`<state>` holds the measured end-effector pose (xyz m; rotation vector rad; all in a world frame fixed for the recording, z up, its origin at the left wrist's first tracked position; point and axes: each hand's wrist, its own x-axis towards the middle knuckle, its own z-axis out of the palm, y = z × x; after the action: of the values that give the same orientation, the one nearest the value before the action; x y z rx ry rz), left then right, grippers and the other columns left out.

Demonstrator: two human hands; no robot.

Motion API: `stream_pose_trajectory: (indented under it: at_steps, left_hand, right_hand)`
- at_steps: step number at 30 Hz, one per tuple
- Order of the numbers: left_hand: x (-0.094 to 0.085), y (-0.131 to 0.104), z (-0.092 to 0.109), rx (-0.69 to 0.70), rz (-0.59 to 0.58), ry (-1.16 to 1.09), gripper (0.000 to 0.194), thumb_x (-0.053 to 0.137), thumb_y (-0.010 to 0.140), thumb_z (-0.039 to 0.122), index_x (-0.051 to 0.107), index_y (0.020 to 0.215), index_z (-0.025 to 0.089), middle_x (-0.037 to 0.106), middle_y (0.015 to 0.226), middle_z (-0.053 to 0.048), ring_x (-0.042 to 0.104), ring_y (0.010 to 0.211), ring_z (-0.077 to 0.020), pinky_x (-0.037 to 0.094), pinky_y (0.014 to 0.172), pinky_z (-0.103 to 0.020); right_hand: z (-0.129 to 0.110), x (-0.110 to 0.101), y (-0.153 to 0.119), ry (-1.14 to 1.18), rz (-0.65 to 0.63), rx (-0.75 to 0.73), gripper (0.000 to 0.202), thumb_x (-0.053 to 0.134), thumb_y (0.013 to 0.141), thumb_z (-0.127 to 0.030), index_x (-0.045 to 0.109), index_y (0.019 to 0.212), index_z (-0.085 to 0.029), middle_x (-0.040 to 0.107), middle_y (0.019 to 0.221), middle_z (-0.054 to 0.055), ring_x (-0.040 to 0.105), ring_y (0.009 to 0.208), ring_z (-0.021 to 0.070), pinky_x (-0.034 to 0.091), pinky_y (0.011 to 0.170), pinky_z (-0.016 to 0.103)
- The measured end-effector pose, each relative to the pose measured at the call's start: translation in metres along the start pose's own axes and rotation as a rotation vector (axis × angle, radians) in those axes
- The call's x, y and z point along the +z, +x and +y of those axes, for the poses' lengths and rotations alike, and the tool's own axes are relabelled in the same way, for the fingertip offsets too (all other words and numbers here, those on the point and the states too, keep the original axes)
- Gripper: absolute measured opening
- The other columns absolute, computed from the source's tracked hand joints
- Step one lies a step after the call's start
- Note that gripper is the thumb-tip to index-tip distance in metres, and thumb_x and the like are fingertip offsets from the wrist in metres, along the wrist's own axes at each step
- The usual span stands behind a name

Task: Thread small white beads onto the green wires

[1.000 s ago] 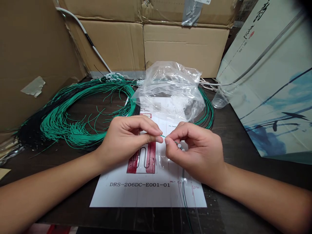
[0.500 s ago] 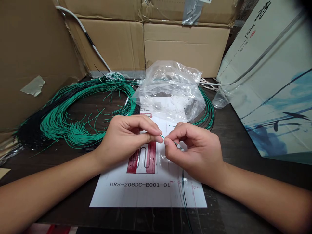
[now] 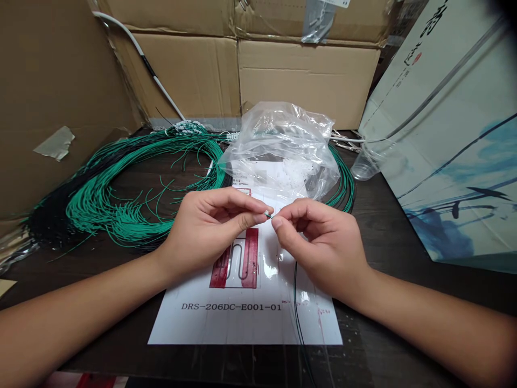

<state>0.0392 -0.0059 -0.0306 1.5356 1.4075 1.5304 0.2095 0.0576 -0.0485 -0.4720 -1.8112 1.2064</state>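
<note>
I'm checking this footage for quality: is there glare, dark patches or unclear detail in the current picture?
Head view: white glare spots on the printed sheet; head view: bright highlights on the plastic bag; head view: a blurred dark patch at the top right corner; head view: the thin wire between left hand and right hand, too small for fine detail.

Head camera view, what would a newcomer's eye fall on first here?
Most likely the big looped bundle of green and black wires on the left. Next, front and centre, the left hand and right hand nearly meet at the fingertips around a thin green wire, above a printed white sheet. Behind them sits a crumpled clear plastic bag.
</note>
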Motion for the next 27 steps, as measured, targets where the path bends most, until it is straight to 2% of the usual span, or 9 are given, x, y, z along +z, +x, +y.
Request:
stream_pose_trajectory:
  at_steps: [6,11,17,24,27]
  left_hand:
    - [-0.0003,0.0011,-0.0002,-0.055,0.027,-0.076,0.012,0.086,0.070,0.017,0.075,0.073,0.021,0.077,0.079,0.000,0.073,0.077,-0.0145,0.062,0.074,-0.024]
    - [-0.0011,-0.0002,-0.0007,-0.075,0.007,-0.077,0.009,0.085,0.073,0.020,0.076,0.075,0.023,0.078,0.082,-0.001,0.075,0.079,-0.0161,0.063,0.075,-0.024]
    - [-0.0001,-0.0018,0.0014,-0.097,0.001,-0.070,0.021,0.083,0.074,0.016,0.075,0.093,0.021,0.079,0.088,-0.001,0.076,0.081,-0.0161,0.063,0.072,-0.021]
    - [-0.0025,0.0008,0.0013,-0.056,0.055,-0.028,0.018,0.085,0.073,0.018,0.069,0.082,0.018,0.076,0.083,-0.001,0.075,0.081,-0.0158,0.062,0.074,-0.022]
    - [-0.0044,0.0017,0.0014,-0.047,0.027,-0.001,0.017,0.084,0.074,0.019,0.069,0.082,0.018,0.075,0.082,-0.001,0.074,0.079,-0.0154,0.062,0.072,-0.022]
  right_hand:
    - [0.0007,-0.0011,0.0024,0.091,-0.005,0.053,0.007,0.069,0.087,-0.020,0.066,0.081,-0.017,0.065,0.065,-0.002,0.060,0.056,0.0078,0.048,0.051,0.018]
    - [0.0019,-0.0013,0.0026,0.100,-0.012,0.051,0.007,0.070,0.088,-0.022,0.067,0.083,-0.017,0.067,0.067,-0.001,0.061,0.057,0.0086,0.049,0.052,0.019]
    - [0.0029,-0.0017,0.0028,0.102,-0.027,0.050,0.007,0.069,0.088,-0.021,0.067,0.084,-0.016,0.067,0.068,-0.001,0.061,0.059,0.0079,0.050,0.054,0.018]
    - [0.0030,-0.0008,0.0042,0.146,-0.038,0.133,0.014,0.067,0.090,-0.027,0.064,0.082,-0.016,0.065,0.065,-0.001,0.060,0.056,0.0093,0.048,0.050,0.019]
    - [0.0024,-0.0002,0.0043,0.145,-0.031,0.142,0.015,0.067,0.090,-0.028,0.064,0.082,-0.016,0.064,0.064,0.000,0.060,0.055,0.0093,0.048,0.048,0.019]
